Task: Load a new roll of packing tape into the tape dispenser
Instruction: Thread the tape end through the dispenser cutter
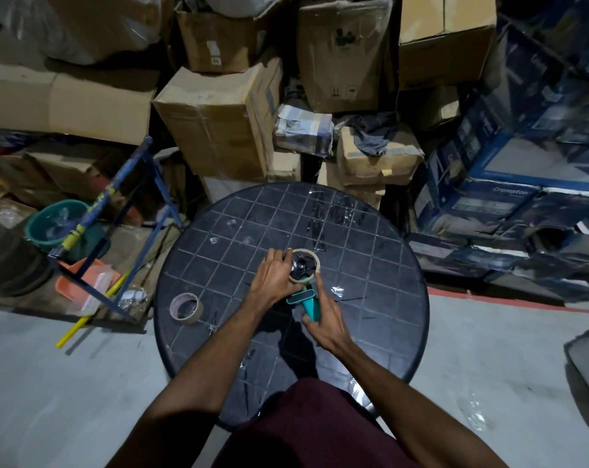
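Observation:
A teal tape dispenser point(307, 303) lies over the middle of the round black table point(381, 265). A tan tape roll point(315, 259) sits around the dispenser's black hub. My left hand point(273, 275) grips the left side of that roll. My right hand point(325, 319) is wrapped around the dispenser's teal handle, with one finger reaching up to the roll's right edge. A second tan roll point(186, 308) lies flat by itself near the table's left edge.
Bits of clear tape stick to the table top point(337, 291). Cardboard boxes point(218, 119) are stacked close behind the table, blue boxes point(509, 184) at the right. A blue metal frame point(117, 211), a teal bucket point(54, 222) and an orange tray point(87, 282) stand at the left.

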A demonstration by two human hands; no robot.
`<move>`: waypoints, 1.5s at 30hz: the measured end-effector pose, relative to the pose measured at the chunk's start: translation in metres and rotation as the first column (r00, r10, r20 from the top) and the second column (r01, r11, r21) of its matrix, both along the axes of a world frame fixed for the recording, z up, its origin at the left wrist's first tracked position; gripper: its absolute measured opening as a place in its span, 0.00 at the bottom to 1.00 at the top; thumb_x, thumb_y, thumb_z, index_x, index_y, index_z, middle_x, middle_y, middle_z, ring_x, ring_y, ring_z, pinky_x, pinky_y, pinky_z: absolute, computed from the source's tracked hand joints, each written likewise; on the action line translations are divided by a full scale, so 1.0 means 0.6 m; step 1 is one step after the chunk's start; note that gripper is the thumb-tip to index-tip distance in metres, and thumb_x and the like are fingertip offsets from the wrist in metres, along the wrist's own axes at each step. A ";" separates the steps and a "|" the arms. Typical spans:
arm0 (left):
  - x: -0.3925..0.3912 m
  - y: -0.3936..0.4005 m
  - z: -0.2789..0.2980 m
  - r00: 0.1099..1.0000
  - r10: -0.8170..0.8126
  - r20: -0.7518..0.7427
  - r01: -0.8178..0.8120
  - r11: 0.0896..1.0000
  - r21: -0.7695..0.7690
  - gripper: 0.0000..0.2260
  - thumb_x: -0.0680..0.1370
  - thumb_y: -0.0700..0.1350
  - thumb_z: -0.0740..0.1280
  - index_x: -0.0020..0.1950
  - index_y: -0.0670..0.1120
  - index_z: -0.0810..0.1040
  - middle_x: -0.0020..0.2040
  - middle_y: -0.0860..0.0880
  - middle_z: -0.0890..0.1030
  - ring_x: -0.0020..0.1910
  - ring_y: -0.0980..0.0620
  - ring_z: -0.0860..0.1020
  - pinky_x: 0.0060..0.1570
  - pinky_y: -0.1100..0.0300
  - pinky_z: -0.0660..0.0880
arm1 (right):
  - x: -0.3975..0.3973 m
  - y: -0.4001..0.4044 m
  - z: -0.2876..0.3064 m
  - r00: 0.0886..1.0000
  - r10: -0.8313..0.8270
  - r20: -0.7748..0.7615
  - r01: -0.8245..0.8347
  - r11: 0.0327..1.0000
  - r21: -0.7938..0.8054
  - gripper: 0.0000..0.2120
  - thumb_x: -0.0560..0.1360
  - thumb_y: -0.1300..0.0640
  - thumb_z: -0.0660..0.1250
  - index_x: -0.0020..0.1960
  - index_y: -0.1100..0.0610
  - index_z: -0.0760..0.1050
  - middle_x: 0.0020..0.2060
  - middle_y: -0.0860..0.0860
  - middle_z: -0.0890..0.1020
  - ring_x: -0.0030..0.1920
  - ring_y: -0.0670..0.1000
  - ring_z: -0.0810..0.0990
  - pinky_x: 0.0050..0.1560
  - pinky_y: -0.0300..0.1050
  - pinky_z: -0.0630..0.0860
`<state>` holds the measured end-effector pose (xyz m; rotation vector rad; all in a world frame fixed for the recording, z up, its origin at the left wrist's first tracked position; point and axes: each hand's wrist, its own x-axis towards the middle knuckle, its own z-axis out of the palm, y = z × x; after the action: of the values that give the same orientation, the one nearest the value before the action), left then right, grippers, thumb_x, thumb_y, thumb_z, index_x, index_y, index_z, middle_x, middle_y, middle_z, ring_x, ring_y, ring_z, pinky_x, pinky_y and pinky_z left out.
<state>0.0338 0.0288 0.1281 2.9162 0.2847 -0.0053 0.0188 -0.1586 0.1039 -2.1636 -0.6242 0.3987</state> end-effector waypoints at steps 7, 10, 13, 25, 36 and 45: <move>-0.002 0.027 -0.008 0.997 -0.056 0.052 0.056 0.998 0.002 0.31 0.70 0.63 0.74 0.65 0.44 0.75 0.57 0.46 0.80 0.57 0.46 0.74 0.62 0.52 0.67 | 0.007 -0.005 0.006 1.000 0.012 0.020 -0.012 0.999 0.032 0.48 0.74 0.56 0.67 0.81 0.41 0.39 0.63 0.52 0.77 0.51 0.48 0.79 0.51 0.49 0.80; 0.000 0.024 -0.006 0.999 -0.018 0.043 0.018 1.000 0.001 0.38 0.66 0.70 0.71 0.64 0.45 0.74 0.56 0.45 0.77 0.57 0.45 0.72 0.60 0.50 0.68 | 0.007 0.002 0.008 0.999 0.021 0.028 -0.021 0.999 0.030 0.47 0.74 0.57 0.67 0.83 0.46 0.42 0.63 0.53 0.78 0.53 0.48 0.78 0.54 0.45 0.78; 0.004 0.024 -0.009 0.998 0.000 0.057 0.001 1.000 -0.018 0.38 0.66 0.70 0.71 0.65 0.45 0.73 0.58 0.45 0.77 0.58 0.46 0.71 0.60 0.50 0.67 | 0.007 0.002 0.009 0.999 0.015 0.029 -0.016 1.000 0.020 0.47 0.74 0.58 0.67 0.82 0.45 0.42 0.63 0.52 0.77 0.53 0.48 0.78 0.53 0.46 0.79; 0.008 0.032 -0.007 0.996 -0.026 0.081 0.024 0.999 0.027 0.25 0.68 0.60 0.73 0.58 0.47 0.77 0.55 0.47 0.79 0.63 0.46 0.65 0.66 0.48 0.62 | 0.005 -0.011 0.010 1.000 0.025 0.016 -0.026 1.000 0.010 0.48 0.74 0.57 0.68 0.81 0.41 0.40 0.68 0.52 0.75 0.56 0.48 0.78 0.56 0.50 0.80; -0.007 0.035 -0.006 0.998 0.000 0.057 0.002 1.000 -0.030 0.41 0.61 0.71 0.74 0.64 0.44 0.78 0.66 0.46 0.73 0.73 0.43 0.57 0.73 0.44 0.52 | 0.000 -0.009 0.003 0.998 0.047 0.030 -0.046 0.998 -0.030 0.47 0.73 0.55 0.67 0.81 0.37 0.41 0.65 0.55 0.75 0.56 0.51 0.77 0.55 0.53 0.79; -0.015 0.030 -0.010 0.997 0.060 0.052 -0.058 0.997 -0.048 0.34 0.62 0.69 0.75 0.59 0.48 0.82 0.72 0.44 0.67 0.74 0.41 0.56 0.73 0.41 0.55 | -0.007 -0.010 -0.002 0.999 0.044 0.025 -0.044 0.999 -0.021 0.47 0.74 0.56 0.68 0.81 0.36 0.41 0.62 0.54 0.78 0.51 0.51 0.78 0.51 0.55 0.81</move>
<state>0.0246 0.0468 0.1224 2.8556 0.3572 0.0743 0.0145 -0.1648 0.1028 -2.1805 -0.6859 0.4031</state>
